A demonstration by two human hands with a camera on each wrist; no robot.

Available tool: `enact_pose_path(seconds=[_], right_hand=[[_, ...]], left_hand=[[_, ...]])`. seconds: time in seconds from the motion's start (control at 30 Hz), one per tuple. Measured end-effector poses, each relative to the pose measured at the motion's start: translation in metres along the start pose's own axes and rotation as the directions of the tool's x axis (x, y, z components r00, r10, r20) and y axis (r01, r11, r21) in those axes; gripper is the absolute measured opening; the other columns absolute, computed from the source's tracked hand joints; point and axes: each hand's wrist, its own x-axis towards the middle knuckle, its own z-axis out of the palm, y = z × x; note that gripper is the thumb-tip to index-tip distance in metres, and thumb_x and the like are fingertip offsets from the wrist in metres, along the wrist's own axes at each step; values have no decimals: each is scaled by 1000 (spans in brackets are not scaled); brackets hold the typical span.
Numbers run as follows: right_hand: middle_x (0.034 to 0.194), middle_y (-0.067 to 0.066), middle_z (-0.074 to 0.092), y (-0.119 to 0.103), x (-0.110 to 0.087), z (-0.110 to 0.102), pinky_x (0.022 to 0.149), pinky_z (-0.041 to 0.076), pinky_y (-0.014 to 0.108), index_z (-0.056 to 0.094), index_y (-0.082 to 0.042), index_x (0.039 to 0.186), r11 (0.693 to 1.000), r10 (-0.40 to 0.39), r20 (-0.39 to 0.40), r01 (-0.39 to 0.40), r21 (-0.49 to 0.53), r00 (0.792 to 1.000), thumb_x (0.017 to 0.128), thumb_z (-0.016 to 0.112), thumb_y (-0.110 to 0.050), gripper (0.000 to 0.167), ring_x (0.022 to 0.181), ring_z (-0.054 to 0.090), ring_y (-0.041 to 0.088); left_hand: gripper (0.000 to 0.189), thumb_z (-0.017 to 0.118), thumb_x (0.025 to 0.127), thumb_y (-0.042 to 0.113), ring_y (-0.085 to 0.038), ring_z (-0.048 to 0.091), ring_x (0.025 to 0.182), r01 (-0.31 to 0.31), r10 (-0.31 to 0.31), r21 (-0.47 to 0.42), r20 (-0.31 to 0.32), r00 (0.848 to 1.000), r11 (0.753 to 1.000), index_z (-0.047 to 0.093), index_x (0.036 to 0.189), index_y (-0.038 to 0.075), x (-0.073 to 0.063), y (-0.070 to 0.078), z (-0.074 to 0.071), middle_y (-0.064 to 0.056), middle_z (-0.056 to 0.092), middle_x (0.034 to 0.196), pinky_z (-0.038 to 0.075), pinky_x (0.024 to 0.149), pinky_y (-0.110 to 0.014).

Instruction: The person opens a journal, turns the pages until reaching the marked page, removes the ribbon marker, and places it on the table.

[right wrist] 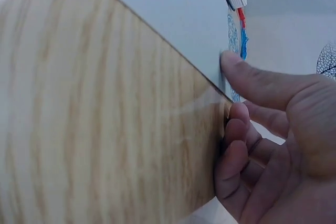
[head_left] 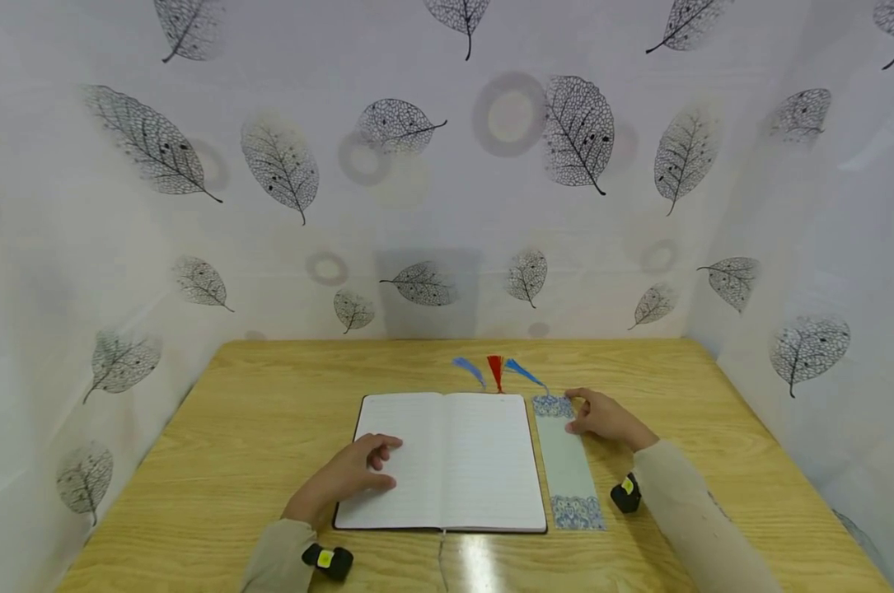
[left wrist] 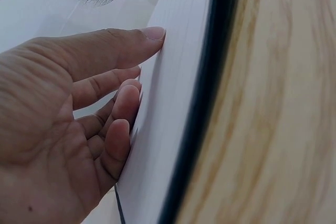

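An open notebook (head_left: pixel 494 461) with blank lined pages and a dark cover lies on the table. My left hand (head_left: pixel 350 473) rests on its left page, thumb and fingers apart and loosely bent; the left wrist view shows the fingertips (left wrist: pixel 118 135) against the paper. To the notebook's right lies a long pale bookmark (head_left: pixel 565 461) with blue floral bands at both ends and a blue tassel (head_left: pixel 524 372) at its top. My right hand (head_left: pixel 606 417) is at its upper right edge, the thumb (right wrist: pixel 233 61) touching its face, other fingers bent beside the edge.
A red tassel (head_left: pixel 495 372) and a paler blue tassel (head_left: pixel 467 368) stick out beyond the notebook's top edge. A grey ribbon (head_left: pixel 442 560) hangs from its lower edge onto the wooden table (head_left: pixel 254 428). Leaf-patterned cloth (head_left: pixel 447 206) stands round the back and sides.
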Motion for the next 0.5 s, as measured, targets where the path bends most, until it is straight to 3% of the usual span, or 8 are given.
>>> enact_pose_path(seconds=[0.23, 0.37, 0.5], right_hand=[[70, 3, 52, 4, 0, -1, 51, 36, 25, 36, 7, 142, 999, -11, -29, 12, 41, 1000, 93, 62, -14, 60, 54, 39, 9], [83, 8, 57, -1, 1, -1, 54, 39, 27, 40, 4, 141, 999, -22, -79, 25, 37, 997, 97, 57, -13, 50, 59, 44, 13], [92, 12, 59, -11, 6, -1, 57, 39, 28, 44, 3, 139, 998, -56, -102, 59, 25, 993, 98, 55, -14, 46, 68, 48, 17]], left_hand=[[53, 78, 79, 13, -16, 45, 88, 1, -1, 2, -3, 1000, 1000, 57, 127, 4, 0, -1, 0, -3, 50, 96, 39, 74, -22], [53, 78, 80, 15, -15, 46, 88, -14, 14, 7, -4, 1000, 1000, 57, 127, 3, -1, -2, -1, -3, 50, 96, 40, 74, -22], [53, 78, 80, 19, -12, 46, 85, -66, 66, 1, -11, 998, 998, 58, 125, 1, -3, -2, -1, -3, 50, 95, 40, 73, -21]])
